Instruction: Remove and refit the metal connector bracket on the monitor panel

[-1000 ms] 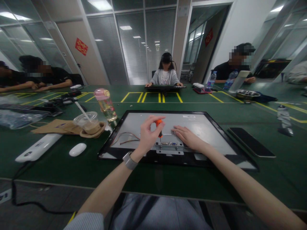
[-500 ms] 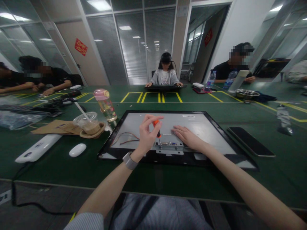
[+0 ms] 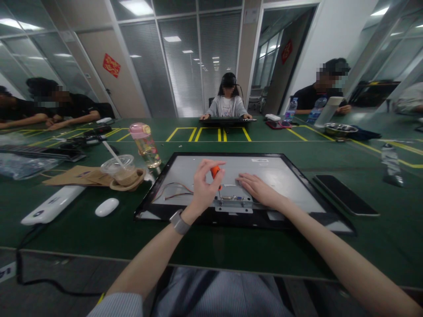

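Nearest is the bare green surface (image 3: pixel 251 248), with a watch (image 3: pixel 179 221) on the left wrist just above it. A screen panel (image 3: pixel 287 178) lies on the surface with its grey back up. At its near edge a metal bracket (image 3: pixel 234 210) sits in place, lined up with a row of ports (image 3: pixel 233 198); whether any screws are in it is too small to tell.

The left hand (image 3: pixel 205 182) grips an orange-handled screwdriver (image 3: pixel 215 171), fingers curled round the handle and the shaft slanting down to the left end of the ports. That fastening looks to be under way rather than finished. The right hand (image 3: pixel 259 189) lies flat and holds nothing, fingers spread over the panel's middle, seemingly to steady it.

To the left on the panel, thin wires (image 3: pixel 178 195) trail with a loose plug end, so that connection appears not yet made. Beside the panel, a phone (image 3: pixel 346 195) lies to the right and a cup (image 3: pixel 124 169) stands to the left, with a bottle (image 3: pixel 145 145) beyond. Farther across, a person (image 3: pixel 228 101) rests both hands at another dark panel (image 3: pixel 228 120).
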Demonstrator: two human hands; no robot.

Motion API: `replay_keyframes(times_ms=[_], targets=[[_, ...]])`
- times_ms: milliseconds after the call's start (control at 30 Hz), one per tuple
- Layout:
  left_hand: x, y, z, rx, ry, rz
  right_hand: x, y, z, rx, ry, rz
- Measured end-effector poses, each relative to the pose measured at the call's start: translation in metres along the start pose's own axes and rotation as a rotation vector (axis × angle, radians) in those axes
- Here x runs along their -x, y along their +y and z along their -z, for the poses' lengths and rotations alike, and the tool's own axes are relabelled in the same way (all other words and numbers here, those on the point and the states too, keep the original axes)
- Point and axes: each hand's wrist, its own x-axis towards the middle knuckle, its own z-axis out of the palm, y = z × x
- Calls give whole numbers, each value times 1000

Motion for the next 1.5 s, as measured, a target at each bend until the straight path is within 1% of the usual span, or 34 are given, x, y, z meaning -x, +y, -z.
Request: replay_keyframes(times_ms=[67, 200, 233, 267, 400, 500, 633, 700, 800, 900, 967, 1100, 1233, 1300, 1433, 1500], targets=[[-1, 0, 1, 7, -6, 2, 0, 0, 0, -5, 1, 1], [0, 2, 2, 126, -100, 105, 1, 1, 0, -12, -8, -5], [0, 2, 2, 132, -111, 108, 1, 1, -1, -13, -6, -4], [0, 2, 1, 116, -111, 92, 1, 2, -1, -14, -2, -2], [1, 1, -1, -12, -67, -47, 0, 4, -4, 4, 7, 18], [0, -1, -1, -38, -41, -68, -1, 5, -5, 22, 2, 16], [0, -2, -2, -50, 11, -68, -2, 5, -6, 11, 14, 9], [0, -1, -2, -50, 15, -57, -1, 5, -5, 3, 13, 7], [1, 2, -1, -19, -24, -13, 0, 5, -5, -8, 13, 5], [1, 2, 0, 66, -70, 36, 0, 6, -6, -10, 17, 8], [0, 1, -1, 83, -64, 45, -1, 6, -6, -8, 17, 8], [-1, -1, -2, 52, -3, 83, -1, 4, -5, -4, 10, 1], [-1, 0, -1, 175, -69, 158, 0, 2, -2, -4, 5, -1], [-1, -1, -1, 179, -81, 139, 0, 1, -1, 0, -1, 2], [-2, -1, -1, 38, -38, 66, 0, 2, -2, 10, 4, 3], [-2, 0, -2, 31, -23, 77, -1, 3, -3, 11, 10, 7]])
